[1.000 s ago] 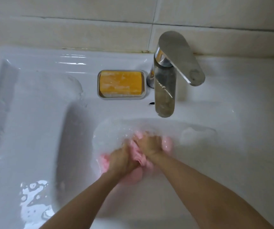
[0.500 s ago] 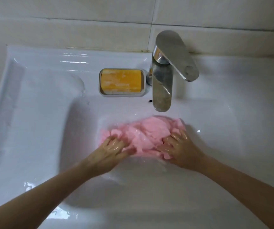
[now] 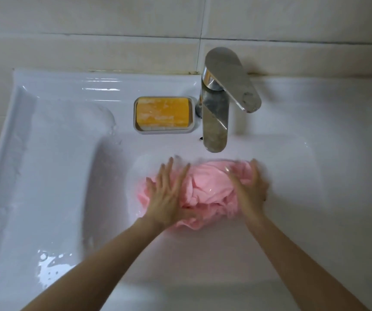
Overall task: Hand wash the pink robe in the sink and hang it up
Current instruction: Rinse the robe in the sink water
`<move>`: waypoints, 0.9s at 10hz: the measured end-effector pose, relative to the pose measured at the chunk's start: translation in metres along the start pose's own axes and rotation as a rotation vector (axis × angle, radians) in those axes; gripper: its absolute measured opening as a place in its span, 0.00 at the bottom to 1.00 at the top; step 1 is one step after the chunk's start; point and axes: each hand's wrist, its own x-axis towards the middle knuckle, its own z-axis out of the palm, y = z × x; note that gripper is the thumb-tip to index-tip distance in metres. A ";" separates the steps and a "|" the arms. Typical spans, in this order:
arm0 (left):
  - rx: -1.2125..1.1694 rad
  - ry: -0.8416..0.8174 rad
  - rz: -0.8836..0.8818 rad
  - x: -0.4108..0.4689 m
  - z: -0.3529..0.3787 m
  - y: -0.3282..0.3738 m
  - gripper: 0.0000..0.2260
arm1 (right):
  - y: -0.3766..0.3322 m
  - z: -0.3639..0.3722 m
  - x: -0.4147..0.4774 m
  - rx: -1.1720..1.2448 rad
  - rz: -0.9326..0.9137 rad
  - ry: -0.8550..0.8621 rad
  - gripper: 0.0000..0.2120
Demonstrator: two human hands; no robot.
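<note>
The pink robe (image 3: 207, 189) lies wet and bunched in the white sink (image 3: 292, 198), just below the faucet spout. My left hand (image 3: 168, 194) rests flat on the robe's left side, fingers spread and pointing toward the faucet. My right hand (image 3: 251, 189) presses on the robe's right side, fingers extended over the cloth. Neither hand closes around the fabric. The parts of the robe under both palms are hidden.
A chrome faucet (image 3: 216, 113) stands at the back of the sink, no water visibly running. An orange soap bar in a white dish (image 3: 165, 115) sits left of it. A wet flat ledge (image 3: 41, 176) spans the left; tiled wall behind.
A second ago both hands were clenched together on the bunched robe. They have moved apart and flattened, and the robe has spread out wider under the spout.
</note>
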 end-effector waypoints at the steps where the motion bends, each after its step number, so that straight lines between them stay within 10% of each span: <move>1: 0.068 -0.068 0.004 0.003 0.032 0.004 0.53 | -0.016 0.043 -0.009 -0.117 -0.006 -0.025 0.38; 2: -0.045 -0.047 -0.002 -0.001 0.043 -0.005 0.32 | -0.018 0.049 -0.017 -0.078 -0.187 -0.099 0.23; 4: -0.040 -0.072 -0.035 0.000 0.050 -0.010 0.26 | 0.023 0.062 -0.076 -0.256 -0.940 -0.012 0.13; 6: -0.407 0.126 -0.128 -0.003 0.057 -0.002 0.21 | 0.027 0.089 -0.032 -0.305 -0.909 0.154 0.12; 8: 0.039 0.000 0.173 -0.009 0.041 -0.023 0.39 | -0.022 0.068 -0.008 -0.160 -0.290 -0.138 0.08; 9: 0.022 0.021 0.081 -0.019 0.042 -0.035 0.39 | -0.015 0.037 -0.031 0.082 -0.423 -0.154 0.25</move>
